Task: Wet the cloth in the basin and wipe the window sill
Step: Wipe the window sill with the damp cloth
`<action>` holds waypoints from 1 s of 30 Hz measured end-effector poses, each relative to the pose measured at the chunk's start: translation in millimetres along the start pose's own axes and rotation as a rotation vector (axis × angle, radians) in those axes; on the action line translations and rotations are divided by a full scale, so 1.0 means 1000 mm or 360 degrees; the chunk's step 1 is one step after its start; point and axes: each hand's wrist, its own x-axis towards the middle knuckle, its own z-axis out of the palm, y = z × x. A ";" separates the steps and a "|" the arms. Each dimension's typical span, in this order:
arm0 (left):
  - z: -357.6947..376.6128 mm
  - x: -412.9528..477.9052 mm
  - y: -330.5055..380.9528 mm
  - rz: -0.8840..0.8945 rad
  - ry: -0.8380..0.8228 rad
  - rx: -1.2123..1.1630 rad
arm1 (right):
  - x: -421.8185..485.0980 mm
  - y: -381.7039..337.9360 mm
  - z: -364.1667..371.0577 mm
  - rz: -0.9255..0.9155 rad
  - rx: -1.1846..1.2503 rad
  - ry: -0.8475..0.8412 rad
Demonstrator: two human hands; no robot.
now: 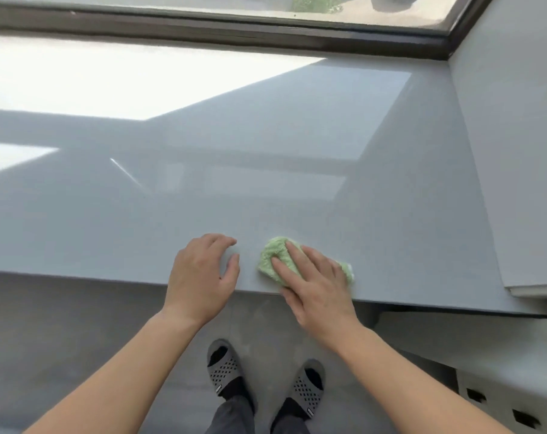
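Observation:
A small light green cloth (pixel 273 255) lies bunched on the wide grey glossy window sill (pixel 266 151), close to its front edge. My right hand (pixel 316 286) presses flat on top of the cloth, fingers spread over it and pointing up-left. My left hand (pixel 203 274) rests on the sill just left of the cloth, fingers loosely curled, holding nothing. A narrow strip of bare sill separates the two hands. No basin is in view.
A dark window frame (pixel 234 29) runs along the back of the sill. A white wall panel (pixel 516 151) closes the sill on the right. Below the front edge is grey floor (pixel 78 339) with my feet in grey slippers (pixel 225 368).

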 end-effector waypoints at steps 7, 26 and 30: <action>-0.053 -0.036 -0.056 -0.0382 0.0071 -0.0129 | 0.038 -0.023 -0.008 -0.0069 0.0216 0.0025; -0.297 -0.236 -0.222 -0.1474 0.0808 -0.0238 | 0.202 -0.404 -0.088 -0.0707 0.0797 -0.0527; -0.345 -0.269 -0.287 -0.1613 0.0913 -0.0276 | 0.237 -0.512 -0.067 -0.0886 0.0779 -0.0588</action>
